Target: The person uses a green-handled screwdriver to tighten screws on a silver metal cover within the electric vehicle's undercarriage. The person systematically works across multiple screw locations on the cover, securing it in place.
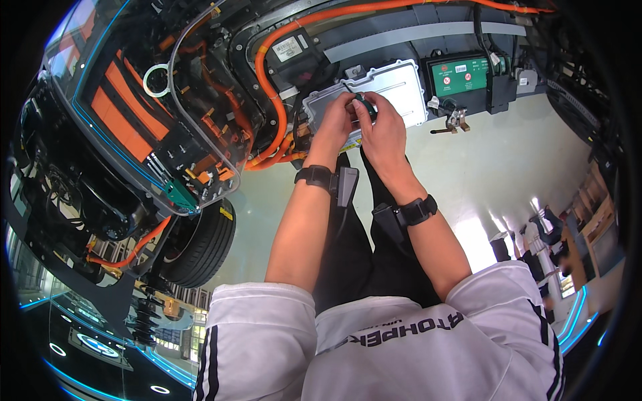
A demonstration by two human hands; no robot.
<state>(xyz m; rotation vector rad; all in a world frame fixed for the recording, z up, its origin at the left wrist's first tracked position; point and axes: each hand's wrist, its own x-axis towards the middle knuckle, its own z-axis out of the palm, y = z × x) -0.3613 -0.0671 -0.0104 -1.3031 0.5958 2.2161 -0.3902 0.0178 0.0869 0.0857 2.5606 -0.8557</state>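
My left hand (pixel 338 117) and my right hand (pixel 384 123) come together in front of a silver metal housing (pixel 404 83). Between their fingertips is a small dark green and black piece (pixel 365 105), pinched from both sides. It looks like a connector or plug, but the fingers cover much of it and its exact kind is unclear. A thin dark lead rises from the fingers across the housing's face. Each wrist wears a black strap with a small box on it.
A thick orange cable (pixel 262 67) curves left of the housing. A clear panel (pixel 175 60) covers orange and black parts at the left, above a tire (pixel 207 244). A black box with a green label (pixel 460 77) and a brass-coloured clamp (pixel 457 120) are at right.
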